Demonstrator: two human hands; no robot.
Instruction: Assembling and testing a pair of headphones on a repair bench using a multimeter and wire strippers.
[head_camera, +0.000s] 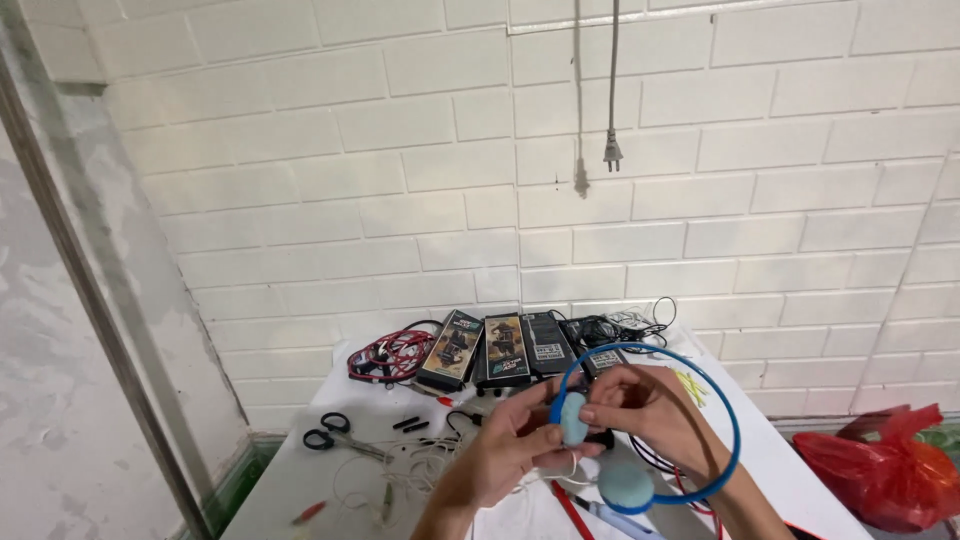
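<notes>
Down low, closest in, the left hand (510, 450) and right hand (640, 405) both pinch 1 pale blue foam ear pad (573, 418) on a blue headband headset (735, 430), held above the white surface (290, 480). The 2nd pad (626, 486) hangs below. Scissors (330, 432) lie left; 3 dark boxes (500, 350) and red wires (392, 353) sit behind.
</notes>
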